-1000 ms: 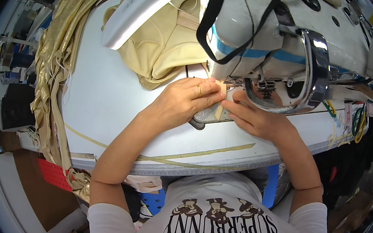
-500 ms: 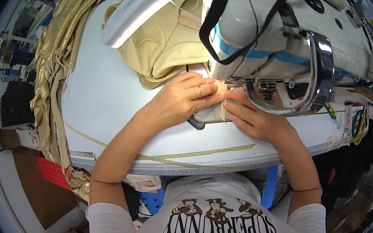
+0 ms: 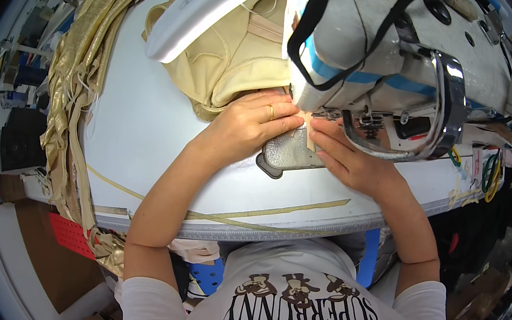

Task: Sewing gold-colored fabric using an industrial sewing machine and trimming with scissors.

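My left hand, with a ring on one finger, lies with its fingers stretched out at the near edge of a cream garment. Its fingertips reach the sewing area below the head of a white and blue sewing machine. My right hand has its fingers extended and slightly apart, the tips touching a narrow beige strip. That strip lies on a grey metal machine plate between my hands. The needle area is partly hidden by the machine head and my fingers.
A chrome curved guard juts out right of my right hand. The white table carries a thin yellowish strip near its front edge. Gold fabric hangs at the left. A white lamp-like arm slants over the garment.
My left hand has slid slightly away from me, toward the machine head. Less of the beige strip shows between my hands, and more of the metal plate is uncovered.
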